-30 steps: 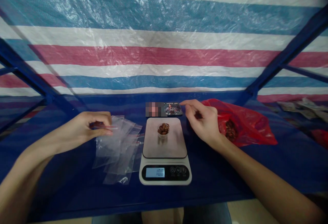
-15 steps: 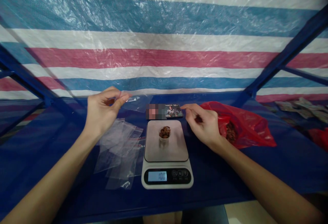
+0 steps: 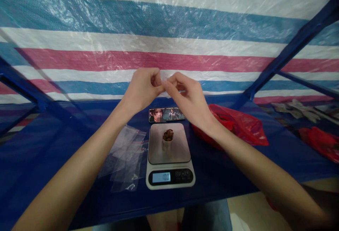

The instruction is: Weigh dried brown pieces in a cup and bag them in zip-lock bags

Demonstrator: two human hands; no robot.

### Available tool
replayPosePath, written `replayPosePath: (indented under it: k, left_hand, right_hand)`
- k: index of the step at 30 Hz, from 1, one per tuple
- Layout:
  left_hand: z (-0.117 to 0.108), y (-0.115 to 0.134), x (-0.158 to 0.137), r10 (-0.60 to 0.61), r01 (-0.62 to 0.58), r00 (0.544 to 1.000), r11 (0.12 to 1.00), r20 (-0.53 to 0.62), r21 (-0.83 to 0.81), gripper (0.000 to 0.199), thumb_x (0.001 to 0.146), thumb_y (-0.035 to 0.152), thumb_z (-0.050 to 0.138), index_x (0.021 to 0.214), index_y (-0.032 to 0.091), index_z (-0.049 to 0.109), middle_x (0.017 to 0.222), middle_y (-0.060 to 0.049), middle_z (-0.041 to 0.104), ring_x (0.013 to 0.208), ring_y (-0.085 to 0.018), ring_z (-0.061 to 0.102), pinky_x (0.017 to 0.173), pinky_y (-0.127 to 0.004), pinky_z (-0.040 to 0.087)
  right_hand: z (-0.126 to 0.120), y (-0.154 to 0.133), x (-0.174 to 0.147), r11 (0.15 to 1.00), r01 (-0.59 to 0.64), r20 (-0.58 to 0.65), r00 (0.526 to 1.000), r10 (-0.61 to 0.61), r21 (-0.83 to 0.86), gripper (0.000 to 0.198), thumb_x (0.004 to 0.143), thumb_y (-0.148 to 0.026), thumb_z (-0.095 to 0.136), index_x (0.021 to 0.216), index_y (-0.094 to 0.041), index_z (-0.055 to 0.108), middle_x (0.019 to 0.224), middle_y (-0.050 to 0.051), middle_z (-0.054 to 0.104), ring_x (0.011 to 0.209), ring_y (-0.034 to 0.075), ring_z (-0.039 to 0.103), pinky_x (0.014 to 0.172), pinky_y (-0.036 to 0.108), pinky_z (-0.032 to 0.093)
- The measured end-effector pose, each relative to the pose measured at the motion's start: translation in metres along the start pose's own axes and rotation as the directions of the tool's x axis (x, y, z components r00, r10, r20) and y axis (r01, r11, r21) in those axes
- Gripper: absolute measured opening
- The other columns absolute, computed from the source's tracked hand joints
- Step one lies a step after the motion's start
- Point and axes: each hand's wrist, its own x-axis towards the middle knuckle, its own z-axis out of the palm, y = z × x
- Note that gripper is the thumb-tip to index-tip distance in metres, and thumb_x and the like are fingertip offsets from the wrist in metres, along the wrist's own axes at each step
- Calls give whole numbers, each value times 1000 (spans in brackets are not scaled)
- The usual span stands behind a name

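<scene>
My left hand (image 3: 145, 84) and my right hand (image 3: 184, 91) meet above the phone, fingertips pinched together on a clear plastic zip bag (image 3: 166, 74). Most of the bag is hidden by my fingers or too transparent to make out. Below them a white kitchen scale (image 3: 171, 186) reads 10.0. A small cup (image 3: 167, 141) heaped with brown dried pieces (image 3: 168, 134) stands on its steel plate. Flat clear zip bags (image 3: 127, 160) lie overlapping to the left of the scale.
Behind the scale a phone (image 3: 173, 114) shows a video. An open red plastic bag (image 3: 246, 128) sits to the right, partly behind my right forearm. Packets (image 3: 299, 109) and another red bag (image 3: 319, 141) lie farther right. Blue frame posts (image 3: 286, 60) and a striped sheet (image 3: 169, 40) enclose the blue table.
My left hand has moved right and up with the zip bag. My right hand has left the phone's edge and come up to meet it. The view has shifted slightly.
</scene>
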Motion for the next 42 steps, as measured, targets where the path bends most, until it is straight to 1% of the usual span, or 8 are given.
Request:
replayPosePath:
  k: [6, 11, 16, 20, 24, 29, 33, 42]
  left_hand:
    - [2, -6, 12, -53, 71, 992, 984, 113, -165, 6, 82, 12, 67, 79, 16, 71, 68, 0, 70, 61, -12, 63, 57, -22, 47]
    - [-10, -27, 7, -78, 153, 938, 967, 337, -203, 14, 88, 20, 67, 88, 16, 81, 84, -6, 80, 67, -15, 70, 59, -24, 51]
    - [-10, -41, -6, -137, 198, 878, 976, 458, -86, 20, 90, 25, 65, 84, 17, 82, 75, -6, 78, 59, -16, 65, 53, -27, 46]
    - [-5, -33, -9, -158, 119, 902, 986, 403, 119, 18, 83, 16, 64, 74, 16, 79, 69, -6, 76, 63, -18, 68, 55, -27, 43]
    - [-8, -24, -5, -180, 79, 885, 967, 429, 244, 14, 80, 16, 66, 69, 16, 75, 63, -5, 72, 58, -16, 63, 53, -26, 37]
    - [-16, -21, 2, -138, 103, 807, 990, 574, 95, 20, 88, 25, 63, 75, 15, 75, 54, -1, 62, 48, -12, 53, 49, -24, 34]
    - [-22, -22, 4, -71, 181, 783, 976, 618, -118, 18, 87, 26, 64, 80, 14, 76, 59, 0, 61, 49, -10, 51, 49, -23, 37]
    - [-26, -33, 4, -77, 196, 739, 975, 669, -105, 22, 84, 26, 55, 68, 17, 68, 61, -2, 66, 53, -12, 59, 55, -26, 44]
  right_hand:
    - [5, 36, 55, 998, -56, 57, 997, 56, 5, 34, 98, -41, 72, 78, -22, 51, 72, -1, 60, 67, 13, 55, 58, 26, 44]
    - [7, 54, 45, 967, -195, 266, 953, 146, 166, 25, 100, -38, 68, 87, -21, 56, 72, 1, 67, 63, 14, 62, 51, 24, 49]
    - [12, 59, 33, 928, -345, 458, 854, 247, 143, 15, 98, -29, 66, 90, -18, 60, 80, 6, 75, 70, 17, 72, 52, 25, 56]
    - [19, 60, 30, 953, -299, 439, 863, 249, 48, 18, 99, -30, 66, 87, -18, 62, 78, 5, 74, 67, 15, 71, 52, 23, 55]
    - [25, 61, 31, 918, -378, 446, 846, 292, 116, 17, 100, -23, 64, 85, -18, 59, 72, 3, 71, 61, 13, 69, 52, 22, 55]
    - [18, 57, 35, 832, -487, 527, 796, 298, 266, 15, 96, -18, 68, 84, -17, 60, 72, 0, 69, 65, 13, 70, 62, 25, 61]
    - [13, 51, 36, 821, -480, 541, 799, 263, 310, 10, 95, -18, 65, 88, -19, 59, 78, 1, 71, 71, 14, 72, 69, 28, 63]
    - [23, 61, 34, 890, -413, 516, 814, 266, 193, 10, 89, -16, 62, 80, -19, 58, 69, -1, 67, 61, 11, 65, 56, 21, 56]
